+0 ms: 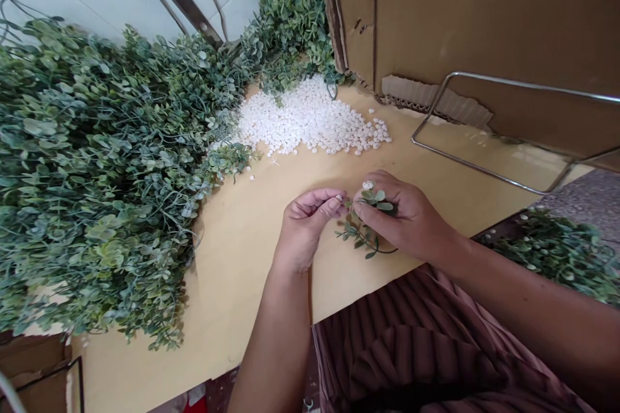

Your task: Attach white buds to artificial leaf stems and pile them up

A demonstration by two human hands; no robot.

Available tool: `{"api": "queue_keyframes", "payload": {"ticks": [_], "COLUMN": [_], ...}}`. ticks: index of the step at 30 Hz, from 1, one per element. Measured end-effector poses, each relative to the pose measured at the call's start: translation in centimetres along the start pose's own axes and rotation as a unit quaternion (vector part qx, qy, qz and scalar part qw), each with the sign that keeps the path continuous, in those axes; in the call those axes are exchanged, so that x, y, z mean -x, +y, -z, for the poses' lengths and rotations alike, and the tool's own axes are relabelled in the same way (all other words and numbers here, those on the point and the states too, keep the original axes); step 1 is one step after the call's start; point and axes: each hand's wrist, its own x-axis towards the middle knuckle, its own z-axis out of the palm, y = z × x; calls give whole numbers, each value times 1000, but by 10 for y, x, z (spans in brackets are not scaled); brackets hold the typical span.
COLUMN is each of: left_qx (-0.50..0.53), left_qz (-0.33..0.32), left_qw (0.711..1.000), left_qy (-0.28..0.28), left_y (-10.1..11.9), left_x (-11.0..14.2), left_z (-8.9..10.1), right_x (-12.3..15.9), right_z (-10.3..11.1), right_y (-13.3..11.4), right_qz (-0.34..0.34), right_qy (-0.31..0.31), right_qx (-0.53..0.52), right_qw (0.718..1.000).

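Over the front of the table, my right hand (394, 210) is closed on an artificial leaf sprig (372, 242), whose green stems hang below the fingers. A small white bead-like piece (368, 185) shows at the top of the sprig, beside the right thumb. Just to the left, my left hand (314, 213) pinches a tiny whitish piece (339, 199) between thumb and forefinger, close to the sprig's leaves. Its exact kind is too small to make out. Beyond both hands lies a pile of small white pieces (310, 119).
A large heap of artificial greenery (97, 174) covers the left side, with another bunch (290, 6) at the back. A cardboard box (475, 19) stands at the back right behind a bent metal wire frame (479, 168). More greenery (566, 251) lies low at right.
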Motion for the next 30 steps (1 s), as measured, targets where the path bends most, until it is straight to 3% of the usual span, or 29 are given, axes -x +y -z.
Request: {"api": "queue_keyframes", "payload": {"ticks": [10,30], "left_qx": [9,13], "left_qz": [19,19], "left_qw": [1000,1000], "left_qy": [21,10], "left_y": [0,-2], "left_x": [0,-1], "left_z": [-3,-4], "right_x": [0,1], "right_z": [0,-3], "right_y": [-1,4], "right_qz": [13,43], "right_qy": [5,49], "right_qx": [4,17], "right_qw": [1000,998]}}
